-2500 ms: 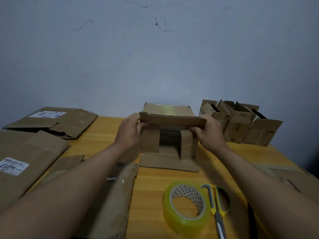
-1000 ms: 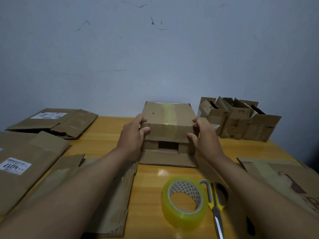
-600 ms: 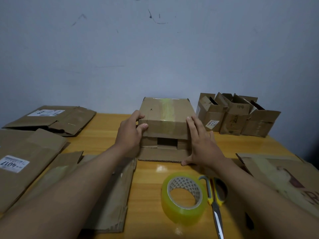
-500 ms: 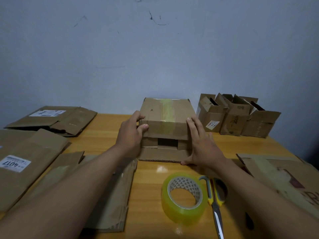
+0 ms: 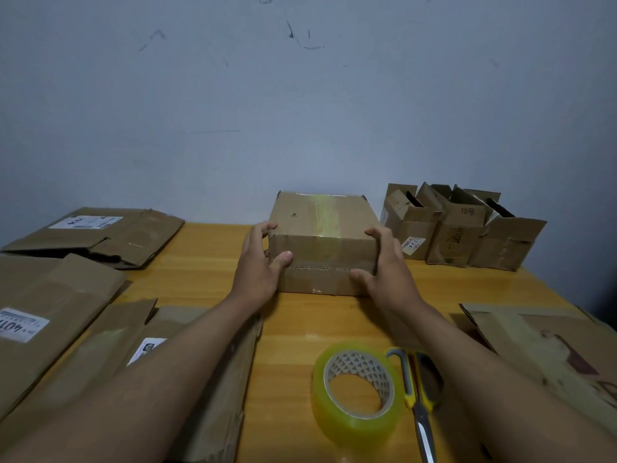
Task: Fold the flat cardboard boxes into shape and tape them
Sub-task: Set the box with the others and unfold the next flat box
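Head view: left hand (image 5: pixel 258 262) and right hand (image 5: pixel 385 265) clasp the box (image 5: pixel 322 242) sides, fingers curled, tape roll (image 5: pixel 355 389) nearer.

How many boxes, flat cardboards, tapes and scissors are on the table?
Folded box held by left hand and right hand: 1
Open boxes at the back: 3
Flat cardboard boxes: 4
Tape roll: 1
Scissors: 1
Total: 10
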